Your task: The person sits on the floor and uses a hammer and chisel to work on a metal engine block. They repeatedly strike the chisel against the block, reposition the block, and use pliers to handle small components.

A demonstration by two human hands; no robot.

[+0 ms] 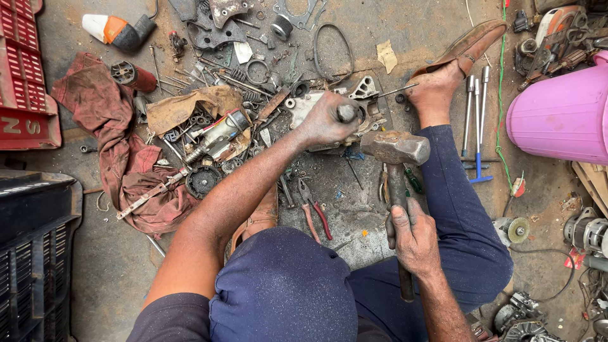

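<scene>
We grip the punch (347, 113) tight in our left hand (326, 120) on the metal part (304, 104) — our right hand (413, 237) wrapped round the hammer (395, 149) — and should hit it straight.

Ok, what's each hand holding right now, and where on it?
The right hand grips the hammer midway along its handle. The left hand is closed around a round-ended metal punch or shaft near its top, over the engine casing.

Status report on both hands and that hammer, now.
Left hand gripping a round punch on the metal casing. Right hand holding hammer, raised. Pliers lie nearby.
</scene>
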